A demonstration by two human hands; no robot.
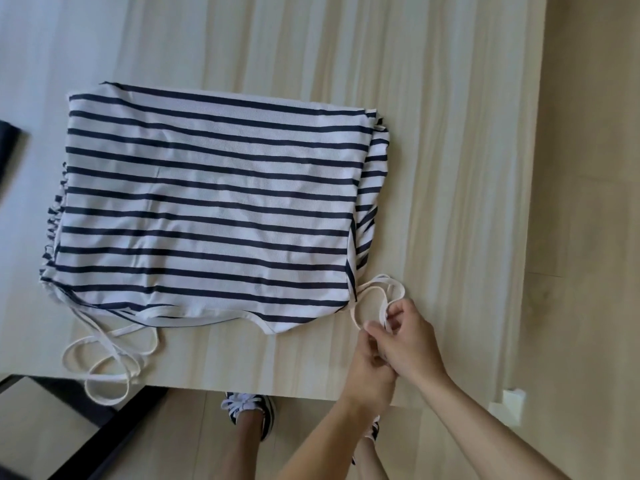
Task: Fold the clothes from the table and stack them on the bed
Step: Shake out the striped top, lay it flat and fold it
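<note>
A white garment with navy stripes (207, 199) lies spread flat on the light wooden table (450, 133). Thin white straps trail from its near edge. One pair of straps (110, 355) loops loosely over the table's front edge at the left. The other strap (377, 292) curls at the garment's near right corner. My right hand (408, 344) pinches this strap between thumb and fingers. My left hand (370, 365) sits just under it, fingers curled on the same strap. Both hands are close together at the table's front right.
A dark object (8, 147) shows at the left edge. A black frame (104, 420) stands below the table's front left. My feet in laced shoes (249, 410) are on the wooden floor. A small white piece (510, 405) lies by the table's right corner.
</note>
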